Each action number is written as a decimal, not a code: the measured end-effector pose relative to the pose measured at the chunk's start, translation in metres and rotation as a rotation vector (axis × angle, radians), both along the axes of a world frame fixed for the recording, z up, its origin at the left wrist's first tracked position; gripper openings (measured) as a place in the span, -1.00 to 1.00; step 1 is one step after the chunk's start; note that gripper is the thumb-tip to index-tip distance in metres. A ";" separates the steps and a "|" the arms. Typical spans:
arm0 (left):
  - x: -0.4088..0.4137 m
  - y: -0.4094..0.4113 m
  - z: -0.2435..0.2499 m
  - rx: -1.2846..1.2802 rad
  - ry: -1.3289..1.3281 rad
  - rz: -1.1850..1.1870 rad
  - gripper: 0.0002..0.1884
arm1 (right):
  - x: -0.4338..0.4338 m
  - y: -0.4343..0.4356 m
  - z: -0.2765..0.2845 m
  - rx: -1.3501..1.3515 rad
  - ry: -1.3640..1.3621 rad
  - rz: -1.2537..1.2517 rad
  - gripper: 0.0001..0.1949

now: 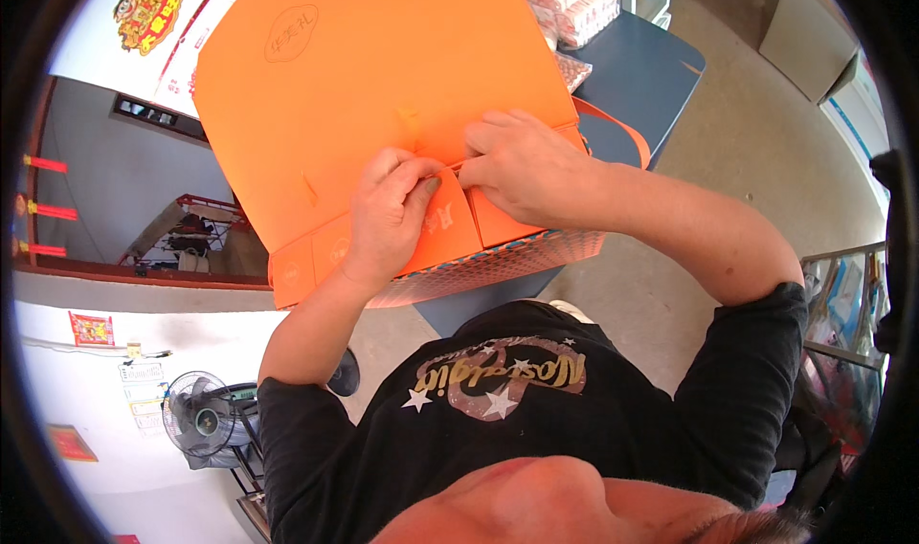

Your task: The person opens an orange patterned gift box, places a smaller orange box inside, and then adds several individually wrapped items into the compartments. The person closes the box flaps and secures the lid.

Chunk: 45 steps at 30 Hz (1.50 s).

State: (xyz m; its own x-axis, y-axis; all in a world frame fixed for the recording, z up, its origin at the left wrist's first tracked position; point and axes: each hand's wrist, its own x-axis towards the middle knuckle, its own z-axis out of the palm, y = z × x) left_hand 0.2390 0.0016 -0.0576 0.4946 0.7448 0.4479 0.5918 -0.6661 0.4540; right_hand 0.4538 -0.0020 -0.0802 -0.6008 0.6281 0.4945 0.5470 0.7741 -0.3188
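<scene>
A large orange gift box [502, 268] with a patterned outer wall lies before me, its tall lid [373, 56] raised at the far side. Several smaller orange boxes fill it side by side. My left hand [388, 217] pinches the far upper edge of a small orange box [459, 221] in the middle, thumb on top. Close beside it, my right hand [531, 167] has its fingertips bent onto the same box's far corner. A narrow dark gap parts this box from the orange box [502, 217] on its right. The right fingertips are partly hidden.
The gift box rests on a dark blue table [639, 70]. Wrapped packs [585, 13] are stacked at the table's back, near a small clear bag [573, 72]. An orange ribbon handle [624, 128] loops out at the right. A fan [204, 415] stands at the lower left.
</scene>
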 end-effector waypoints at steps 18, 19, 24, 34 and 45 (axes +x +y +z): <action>0.000 0.001 -0.006 0.141 0.090 -0.003 -0.89 | 0.004 -0.010 -0.005 0.061 -0.097 -0.080 -0.75; -0.001 0.001 -0.007 0.154 0.080 -0.004 -0.88 | 0.003 -0.010 -0.004 0.048 -0.105 -0.083 -0.75; -0.003 0.001 -0.009 0.192 0.060 -0.020 -0.84 | 0.003 -0.010 0.003 0.036 -0.121 -0.090 -0.75; -0.001 -0.003 -0.007 0.243 0.196 -0.027 -0.83 | 0.005 0.005 0.006 -0.042 -0.105 -0.002 -0.84; -0.002 -0.010 -0.004 0.359 0.291 -0.058 -0.72 | 0.022 0.000 0.019 -0.419 0.224 0.069 -0.71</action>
